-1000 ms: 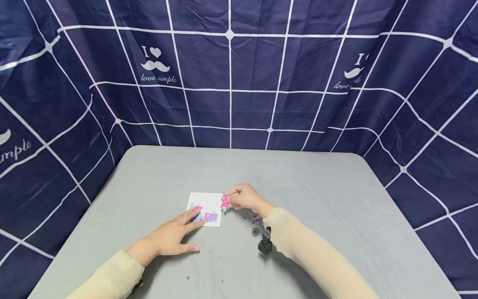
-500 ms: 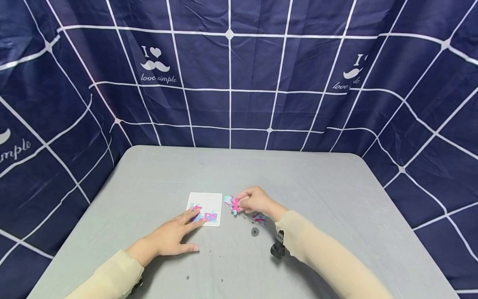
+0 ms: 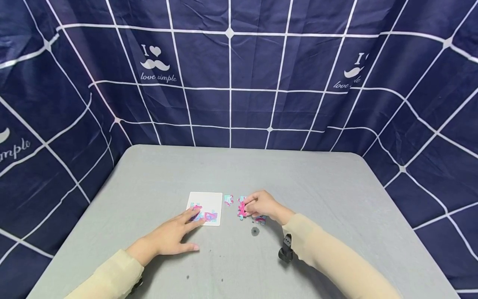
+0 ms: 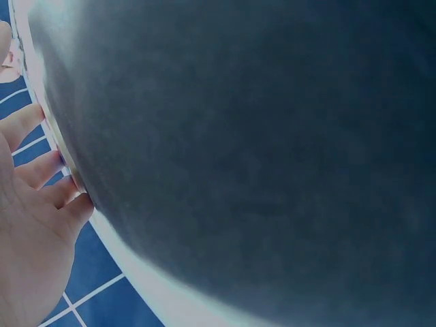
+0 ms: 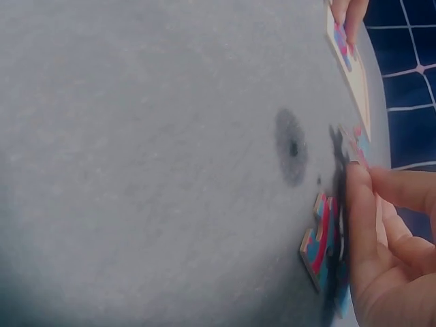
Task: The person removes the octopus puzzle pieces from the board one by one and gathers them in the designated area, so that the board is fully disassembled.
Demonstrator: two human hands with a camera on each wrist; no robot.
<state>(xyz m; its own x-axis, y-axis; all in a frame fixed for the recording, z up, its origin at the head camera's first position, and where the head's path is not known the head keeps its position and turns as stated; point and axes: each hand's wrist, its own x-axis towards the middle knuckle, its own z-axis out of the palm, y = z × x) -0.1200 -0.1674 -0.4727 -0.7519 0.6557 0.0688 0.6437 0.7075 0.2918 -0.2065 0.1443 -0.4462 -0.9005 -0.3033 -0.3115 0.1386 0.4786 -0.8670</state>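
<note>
My left hand (image 3: 173, 237) lies spread with its fingertips on a white puzzle board (image 3: 207, 200); joined pink and blue pieces (image 3: 210, 216) fill part of its near side. To the right of the board, my right hand (image 3: 266, 206) pinches a bright pink puzzle piece (image 3: 242, 211) between thumb and fingers, low over the table. Beside the board's right edge is a loose turquoise and pink piece (image 3: 228, 200). Another piece (image 3: 242, 199) shows partly behind the held one. Just under the right hand sits a further piece (image 5: 319, 242), plain in the right wrist view.
The grey table (image 3: 298, 174) bears a round dark spot (image 3: 255, 231) near the right hand and several small dark specks. Dark blue curtains (image 3: 254, 62) with white lines enclose its back and sides. A black device (image 3: 286, 249) is strapped at the right wrist.
My right hand has drawn the pink piece rightward and slightly nearer, away from the board's edge, uncovering the loose pieces there. The left hand has stayed on the board.
</note>
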